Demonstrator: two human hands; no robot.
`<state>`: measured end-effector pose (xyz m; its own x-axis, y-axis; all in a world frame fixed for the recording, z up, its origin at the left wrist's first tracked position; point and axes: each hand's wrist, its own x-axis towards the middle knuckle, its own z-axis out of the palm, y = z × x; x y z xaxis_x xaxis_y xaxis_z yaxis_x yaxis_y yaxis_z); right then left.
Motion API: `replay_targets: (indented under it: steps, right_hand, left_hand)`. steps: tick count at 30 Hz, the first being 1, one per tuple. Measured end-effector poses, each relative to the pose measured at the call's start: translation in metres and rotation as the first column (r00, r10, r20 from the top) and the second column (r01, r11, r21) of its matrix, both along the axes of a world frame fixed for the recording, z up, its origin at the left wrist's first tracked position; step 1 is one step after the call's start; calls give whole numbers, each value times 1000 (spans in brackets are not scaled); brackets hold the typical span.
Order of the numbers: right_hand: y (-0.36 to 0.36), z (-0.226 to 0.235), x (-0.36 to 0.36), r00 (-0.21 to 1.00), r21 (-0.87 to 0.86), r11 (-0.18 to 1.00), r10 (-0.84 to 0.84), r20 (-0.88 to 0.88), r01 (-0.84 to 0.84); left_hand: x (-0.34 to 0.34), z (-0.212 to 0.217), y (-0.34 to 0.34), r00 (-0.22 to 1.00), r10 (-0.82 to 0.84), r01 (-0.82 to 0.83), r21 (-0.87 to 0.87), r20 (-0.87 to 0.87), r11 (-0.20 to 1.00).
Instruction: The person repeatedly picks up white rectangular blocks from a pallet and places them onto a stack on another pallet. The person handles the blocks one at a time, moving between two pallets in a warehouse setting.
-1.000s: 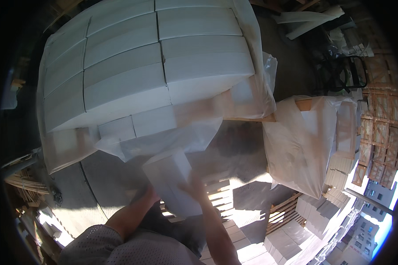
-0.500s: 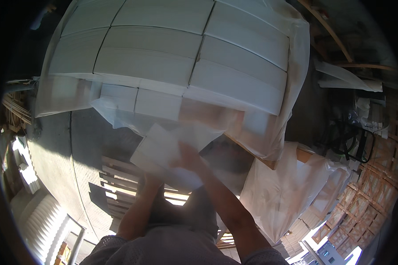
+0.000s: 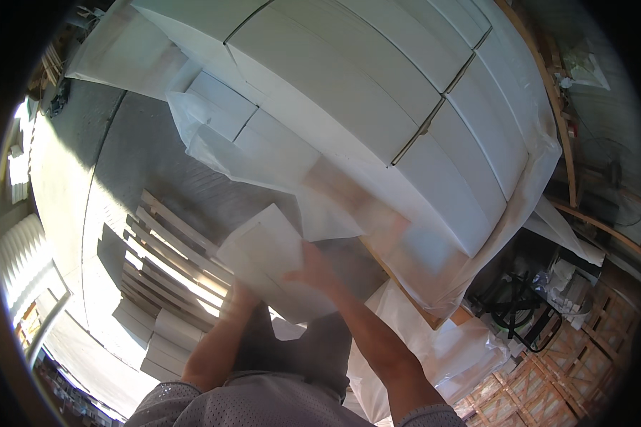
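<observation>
Grey concrete floor (image 3: 164, 153), left of frame | white rectangular block (image 3: 260, 257), frame centre, slanted, clamped between left hand (image 3: 241, 299) and right hand (image 3: 315, 270) | corners best kept clear of loose translucent plastic sheet (image 3: 217, 153) above

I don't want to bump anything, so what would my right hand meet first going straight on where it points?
The box: your right hand lies against it. Past that, the plastic sheet may come next, though depth is unclear.
</observation>
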<state>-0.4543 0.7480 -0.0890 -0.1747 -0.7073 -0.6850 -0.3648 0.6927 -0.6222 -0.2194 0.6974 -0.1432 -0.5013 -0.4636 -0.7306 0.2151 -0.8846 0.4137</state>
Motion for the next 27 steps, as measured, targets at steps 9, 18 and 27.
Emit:
replay_targets:
  steps: [9,18,27]
  right_hand:
    - [-36,8,-41,953,-119,963,213,-218,-242]
    - [-41,-14,-120,863,-191,912,251,-438,-362]
    - [-19,-93,-160,790,-110,933,221,-571,-341]
  left_hand:
    - [-60,-62,0,972,38,11,-208,231,978]
    - [-151,-154,42,962,221,-197,-155,160,968]
    - [-244,-236,62,870,483,-441,285,-98,851]
